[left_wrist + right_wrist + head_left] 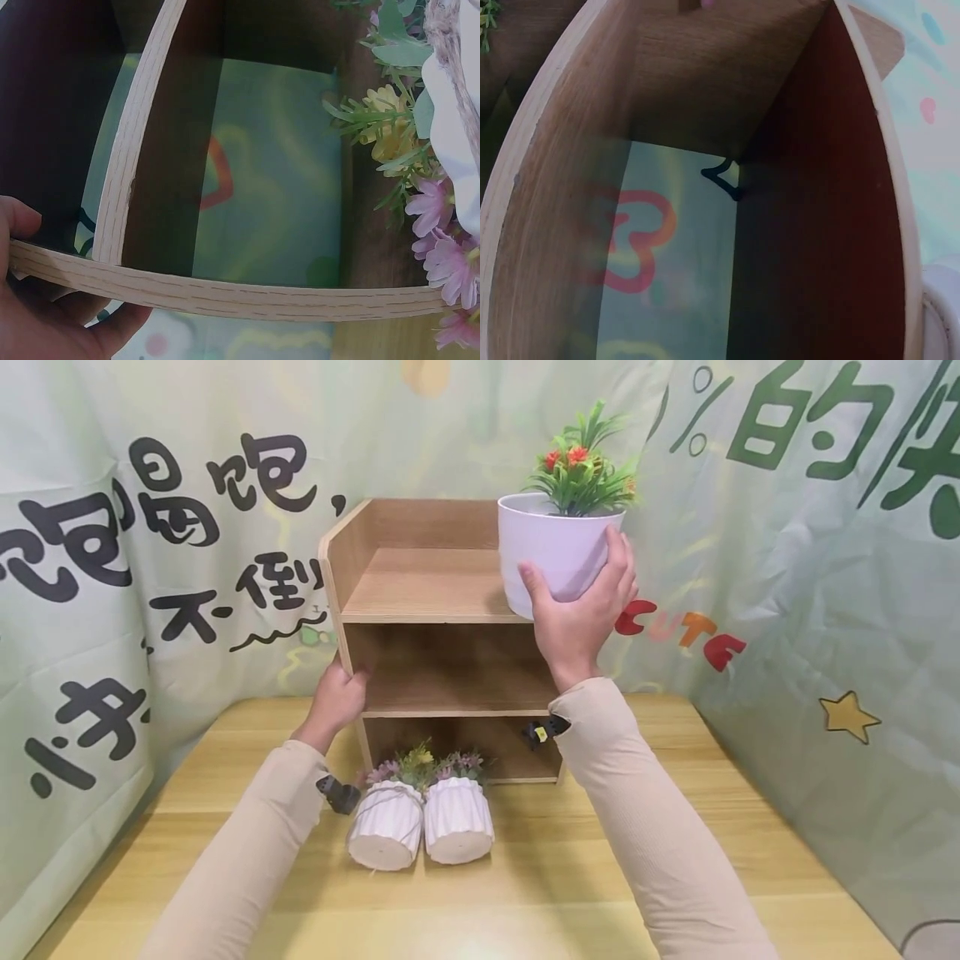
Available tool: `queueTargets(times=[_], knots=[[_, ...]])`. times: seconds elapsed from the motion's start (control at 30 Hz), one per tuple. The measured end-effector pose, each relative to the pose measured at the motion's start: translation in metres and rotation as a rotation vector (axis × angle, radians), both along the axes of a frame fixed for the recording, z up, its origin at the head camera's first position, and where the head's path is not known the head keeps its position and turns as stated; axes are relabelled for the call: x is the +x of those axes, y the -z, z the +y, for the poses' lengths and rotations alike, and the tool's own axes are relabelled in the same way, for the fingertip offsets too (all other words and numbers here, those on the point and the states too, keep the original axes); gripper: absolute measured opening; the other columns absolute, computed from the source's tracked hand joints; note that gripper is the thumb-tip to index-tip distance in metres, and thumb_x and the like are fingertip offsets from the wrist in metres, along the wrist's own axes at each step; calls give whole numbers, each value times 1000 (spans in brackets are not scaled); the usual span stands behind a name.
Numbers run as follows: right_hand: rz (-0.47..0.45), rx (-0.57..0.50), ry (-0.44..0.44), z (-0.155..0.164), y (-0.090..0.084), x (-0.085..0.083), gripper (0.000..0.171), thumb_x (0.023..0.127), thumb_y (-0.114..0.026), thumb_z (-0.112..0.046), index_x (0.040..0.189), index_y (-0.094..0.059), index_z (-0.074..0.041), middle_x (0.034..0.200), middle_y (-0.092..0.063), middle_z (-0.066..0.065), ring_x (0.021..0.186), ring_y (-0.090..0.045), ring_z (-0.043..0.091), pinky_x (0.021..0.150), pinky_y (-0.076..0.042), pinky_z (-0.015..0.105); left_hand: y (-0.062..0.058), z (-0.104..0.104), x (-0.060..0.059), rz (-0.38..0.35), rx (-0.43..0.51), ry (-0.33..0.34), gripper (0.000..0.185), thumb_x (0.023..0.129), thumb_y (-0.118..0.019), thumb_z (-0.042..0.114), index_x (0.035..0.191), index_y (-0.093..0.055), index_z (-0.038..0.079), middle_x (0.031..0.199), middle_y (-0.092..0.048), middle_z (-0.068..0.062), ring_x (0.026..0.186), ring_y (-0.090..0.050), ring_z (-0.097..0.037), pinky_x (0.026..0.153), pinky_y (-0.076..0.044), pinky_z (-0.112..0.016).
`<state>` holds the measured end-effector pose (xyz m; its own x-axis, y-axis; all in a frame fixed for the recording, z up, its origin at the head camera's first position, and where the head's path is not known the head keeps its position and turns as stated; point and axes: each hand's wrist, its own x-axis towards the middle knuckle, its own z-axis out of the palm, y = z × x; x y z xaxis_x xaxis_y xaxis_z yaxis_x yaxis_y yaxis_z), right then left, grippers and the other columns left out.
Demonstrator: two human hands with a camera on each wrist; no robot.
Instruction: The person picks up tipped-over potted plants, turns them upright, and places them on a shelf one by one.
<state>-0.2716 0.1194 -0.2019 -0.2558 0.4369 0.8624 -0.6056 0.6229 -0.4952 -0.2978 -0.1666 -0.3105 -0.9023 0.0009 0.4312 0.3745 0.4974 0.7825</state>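
My right hand [576, 610] grips a white pot [551, 547] with a green plant and red flowers [583, 464], held at the right end of the top shelf of a wooden shelf unit [420, 593]. The pot's rim [941, 307] shows at the right wrist view's lower right corner. My left hand [339, 697] holds the unit's left side panel at the middle shelf; the left wrist view shows its fingers [45, 300] curled round the wooden edge [225, 292]. Two white ribbed pots [420, 822] with small flowers [439, 225] lie tipped on the table before the unit.
The shelf unit stands on a light wooden table [675, 827] with a printed green cloth backdrop [810, 568] on all sides. The unit's middle and bottom shelves [457, 685] hold nothing I can see. Its open back shows the cloth [652, 262].
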Motion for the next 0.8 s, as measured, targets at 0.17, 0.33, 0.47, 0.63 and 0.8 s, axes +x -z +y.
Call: queueTargets(times=[0.17, 0.33, 0.47, 0.63, 0.8], knots=[[-3, 27, 29, -1, 2, -4, 81, 79, -73, -54, 140, -43, -10, 147, -36, 12, 130, -30, 20, 103, -31, 31, -1, 1, 0, -1, 3, 5, 41, 99, -45, 11, 135, -40, -7, 135, -48, -31, 129, -40, -46, 110, -27, -54], [-11, 81, 70, -3, 6, -7, 77, 83, -67, -56, 141, -42, -13, 149, -33, 13, 129, -30, 26, 103, -33, 32, 0, 0, -1, 5, 10, 3, 43, 99, -45, 11, 137, -39, -6, 136, -47, -31, 129, -41, -45, 110, -28, -53], [58, 141, 88, -3, 10, -11, 69, 87, -65, -51, 139, -43, -13, 148, -32, 20, 131, -29, 28, 103, -34, 35, 0, -1, -1, 2, 9, -3, 43, 99, -45, 12, 138, -38, -6, 136, -47, -31, 129, -41, -44, 111, -28, -52], [181, 216, 92, 0, 16, -19, 60, 87, -70, -41, 134, -46, -14, 144, -34, 27, 137, -26, 29, 109, -28, 40, 1, -1, -2, -16, -10, -9, 47, 98, -42, 11, 140, -36, -8, 137, -46, -32, 129, -41, -44, 111, -28, -50], [228, 257, 83, 2, 20, -23, 58, 85, -73, -37, 132, -48, -14, 143, -35, 29, 139, -24, 31, 113, -22, 42, 1, 0, -2, -30, -9, -14, 49, 97, -42, 13, 141, -35, -8, 137, -45, -32, 128, -42, -45, 111, -29, -51]])
